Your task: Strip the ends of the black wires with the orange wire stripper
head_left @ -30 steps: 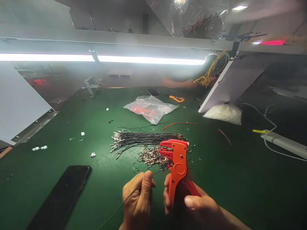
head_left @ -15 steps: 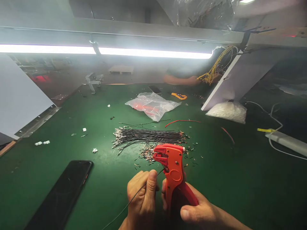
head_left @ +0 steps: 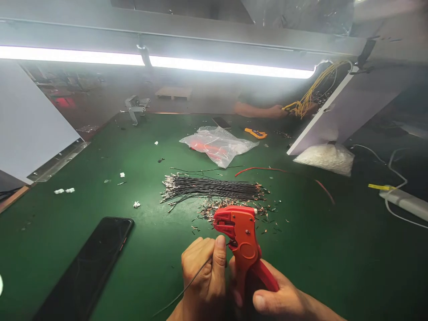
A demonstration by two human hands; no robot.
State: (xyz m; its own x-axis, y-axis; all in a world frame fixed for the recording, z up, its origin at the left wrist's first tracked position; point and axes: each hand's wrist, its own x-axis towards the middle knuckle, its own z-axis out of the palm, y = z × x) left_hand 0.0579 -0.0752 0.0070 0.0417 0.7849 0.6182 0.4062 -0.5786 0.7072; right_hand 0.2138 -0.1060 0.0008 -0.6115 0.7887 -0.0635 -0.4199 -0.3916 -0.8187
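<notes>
My left hand is closed, pinching a thin dark wire between thumb and fingers. One length of that wire trails down toward the bottom edge; the other end is by the lower part of the tool, its tip hard to see. My right hand grips a red and orange wire stripper by its handles, jaws pointing left. Just beyond the tool lies a bundle of black wires with metal terminals at the left and bare copper at the right. Small stripped scraps litter the table before it.
A black phone lies at left. Behind the bundle are a clear plastic bag, a red wire and a yellow tool. A bag of white pieces leans near the right panel. Across the table shows another person's arm.
The whole view has shifted, so most things sit slightly further right. My left thumb is a little closer to the wire stripper. Both hands keep their hold.
</notes>
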